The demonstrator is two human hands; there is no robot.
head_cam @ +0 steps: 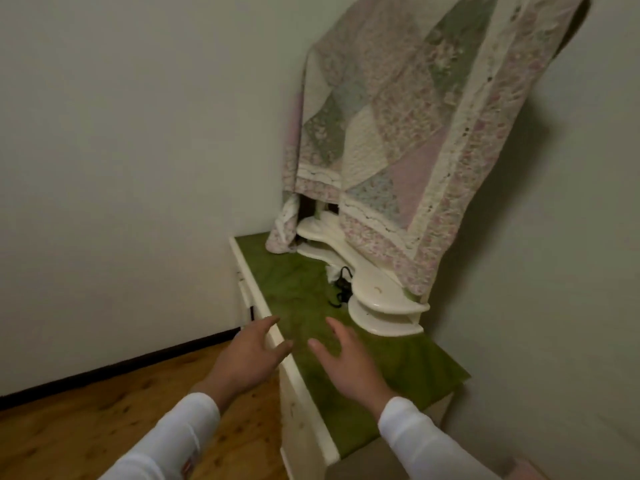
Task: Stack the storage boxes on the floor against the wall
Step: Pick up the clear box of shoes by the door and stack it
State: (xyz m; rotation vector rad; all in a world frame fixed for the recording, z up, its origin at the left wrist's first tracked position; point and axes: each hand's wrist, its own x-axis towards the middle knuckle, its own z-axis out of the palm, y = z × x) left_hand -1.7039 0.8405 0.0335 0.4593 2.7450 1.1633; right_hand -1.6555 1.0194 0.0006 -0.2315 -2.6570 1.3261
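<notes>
No storage box is in view. My left hand (247, 355) is held out with its fingers spread and holds nothing; it hovers over the front edge of a cream dresser (304, 420). My right hand (346, 362) is also spread and empty, above the green cloth (408, 362) that covers the dresser top. Both arms wear white sleeves. The wooden floor (104, 417) meets the pale wall (114, 188) at a dark skirting board (114, 367) to the left.
A patchwork quilt (408, 126) hangs over the dresser's mirror frame in the corner. Cream curved shelves (381, 299) sit at the back of the dresser top, with a small black object (341, 287) beside them. A second wall rises on the right.
</notes>
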